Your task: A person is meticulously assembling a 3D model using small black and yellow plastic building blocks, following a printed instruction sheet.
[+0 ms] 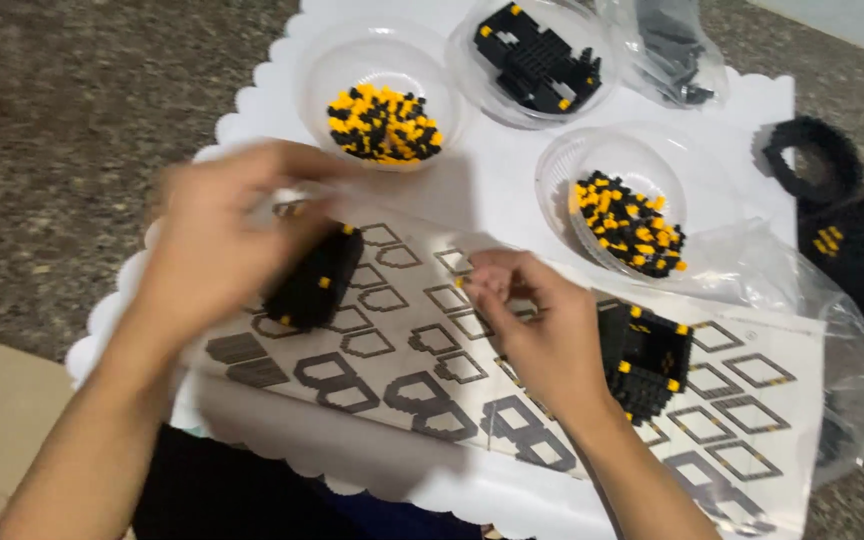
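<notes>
Holding a black brick block in the left hand above the instruction sheet; right hand pinches a tiny yellow piece beside it. Best steady the block, align studs squarely, press gently.

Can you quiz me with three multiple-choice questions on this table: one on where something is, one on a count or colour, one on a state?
1. Where does the second built block piece lie?
A. On the instruction sheet
B. In a bowl
C. On the floor

2. How many clear bowls hold loose yellow and black bricks?
A. One
B. Two
C. Four

3. What is the left hand doing?
A. Resting flat and empty
B. Holding a black built piece
C. Lifting a bowl

Answers: 1 A, it sits on the printed sheet beside the right hand. 2 B, the left bowl and the right bowl hold the mixed bricks. 3 B, its fingers close around the black piece.
</notes>
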